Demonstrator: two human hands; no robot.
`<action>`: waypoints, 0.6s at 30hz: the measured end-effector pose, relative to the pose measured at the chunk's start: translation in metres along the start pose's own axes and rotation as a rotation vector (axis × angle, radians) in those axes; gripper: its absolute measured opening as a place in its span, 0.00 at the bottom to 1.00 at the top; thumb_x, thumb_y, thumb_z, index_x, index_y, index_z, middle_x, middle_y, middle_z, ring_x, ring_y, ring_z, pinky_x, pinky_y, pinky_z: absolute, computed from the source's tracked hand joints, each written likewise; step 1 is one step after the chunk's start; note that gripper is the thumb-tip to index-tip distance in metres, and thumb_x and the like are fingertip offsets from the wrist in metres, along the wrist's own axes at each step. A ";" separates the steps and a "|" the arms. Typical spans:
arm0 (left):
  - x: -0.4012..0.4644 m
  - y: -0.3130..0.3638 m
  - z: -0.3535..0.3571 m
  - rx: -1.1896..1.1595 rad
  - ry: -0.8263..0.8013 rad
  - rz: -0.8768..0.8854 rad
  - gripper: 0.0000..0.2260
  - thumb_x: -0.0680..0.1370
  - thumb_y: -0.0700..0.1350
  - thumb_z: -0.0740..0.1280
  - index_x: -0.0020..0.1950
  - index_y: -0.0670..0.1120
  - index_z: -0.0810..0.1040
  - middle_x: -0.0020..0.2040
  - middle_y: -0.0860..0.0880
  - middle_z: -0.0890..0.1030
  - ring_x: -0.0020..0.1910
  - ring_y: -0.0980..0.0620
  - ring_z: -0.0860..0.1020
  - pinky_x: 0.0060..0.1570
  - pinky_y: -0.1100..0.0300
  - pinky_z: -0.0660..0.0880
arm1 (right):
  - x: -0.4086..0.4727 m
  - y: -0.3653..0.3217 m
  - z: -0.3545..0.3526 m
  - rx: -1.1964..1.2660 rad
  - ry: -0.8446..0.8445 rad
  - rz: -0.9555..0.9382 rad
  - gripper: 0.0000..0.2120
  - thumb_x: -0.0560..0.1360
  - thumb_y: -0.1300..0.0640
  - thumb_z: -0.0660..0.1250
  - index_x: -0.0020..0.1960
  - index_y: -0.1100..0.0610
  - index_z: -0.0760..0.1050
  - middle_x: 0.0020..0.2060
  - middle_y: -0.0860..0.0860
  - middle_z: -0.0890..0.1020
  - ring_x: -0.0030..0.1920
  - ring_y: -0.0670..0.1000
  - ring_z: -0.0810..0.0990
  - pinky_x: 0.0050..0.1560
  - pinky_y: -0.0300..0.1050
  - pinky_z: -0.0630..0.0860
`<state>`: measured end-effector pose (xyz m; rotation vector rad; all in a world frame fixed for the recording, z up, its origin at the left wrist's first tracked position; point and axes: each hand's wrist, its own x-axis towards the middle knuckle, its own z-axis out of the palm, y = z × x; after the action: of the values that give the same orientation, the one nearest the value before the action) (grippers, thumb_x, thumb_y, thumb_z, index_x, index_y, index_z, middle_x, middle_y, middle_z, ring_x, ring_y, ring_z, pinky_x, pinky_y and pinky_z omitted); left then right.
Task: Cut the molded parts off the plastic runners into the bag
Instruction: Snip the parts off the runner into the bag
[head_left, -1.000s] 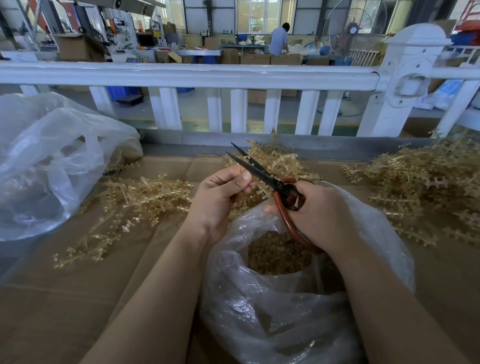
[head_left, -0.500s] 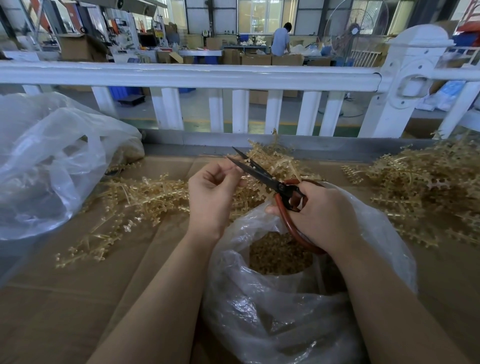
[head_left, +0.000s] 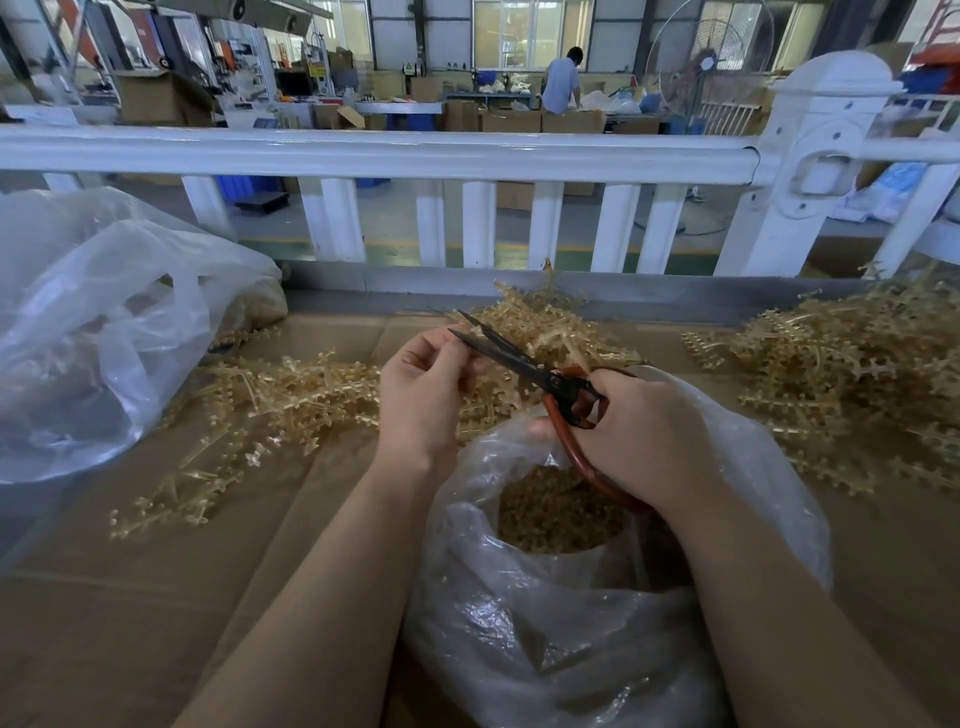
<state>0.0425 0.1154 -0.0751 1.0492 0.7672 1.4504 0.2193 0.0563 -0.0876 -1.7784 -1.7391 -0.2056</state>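
The translucent amber-gold plastic runners (head_left: 291, 395) lie in heaps on the plain brown cardboard tabletop (head_left: 156, 597). The scissors with black blades and reddish-brown handles (head_left: 540, 376) show dark against them. The clear, glossy plastic bag (head_left: 545, 634) holds tan-gold cut parts (head_left: 558, 512). A second clear plastic bag (head_left: 93, 332) looks greyish-white. The railing (head_left: 363, 150) is plain white.

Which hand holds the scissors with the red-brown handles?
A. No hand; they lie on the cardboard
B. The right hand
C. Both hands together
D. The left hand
B: the right hand grips the red-brown handles of the black-bladed scissors above the clear plastic bag, while the left hand only pinches something small at the blade tips.
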 end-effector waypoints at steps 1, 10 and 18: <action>0.001 0.000 -0.002 -0.026 0.043 -0.025 0.08 0.81 0.36 0.65 0.42 0.42 0.80 0.31 0.50 0.78 0.30 0.57 0.72 0.34 0.66 0.72 | 0.000 0.000 -0.001 -0.006 -0.004 0.007 0.27 0.64 0.20 0.60 0.32 0.44 0.65 0.23 0.38 0.70 0.27 0.36 0.69 0.28 0.31 0.58; -0.001 0.003 0.000 -0.091 -0.101 -0.201 0.04 0.78 0.36 0.68 0.44 0.41 0.81 0.38 0.46 0.85 0.34 0.55 0.82 0.37 0.65 0.79 | 0.002 -0.004 -0.002 0.410 -0.015 0.177 0.20 0.68 0.32 0.71 0.34 0.49 0.78 0.29 0.43 0.81 0.31 0.43 0.80 0.34 0.44 0.77; -0.005 0.001 0.007 -0.020 -0.284 -0.198 0.06 0.78 0.34 0.67 0.43 0.42 0.79 0.39 0.43 0.85 0.34 0.52 0.83 0.38 0.63 0.79 | 0.007 -0.009 -0.005 0.744 -0.108 0.304 0.06 0.70 0.50 0.78 0.41 0.50 0.83 0.34 0.46 0.85 0.35 0.44 0.84 0.36 0.33 0.77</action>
<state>0.0486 0.1093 -0.0727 1.1025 0.6304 1.1095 0.2130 0.0588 -0.0767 -1.4621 -1.3281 0.6001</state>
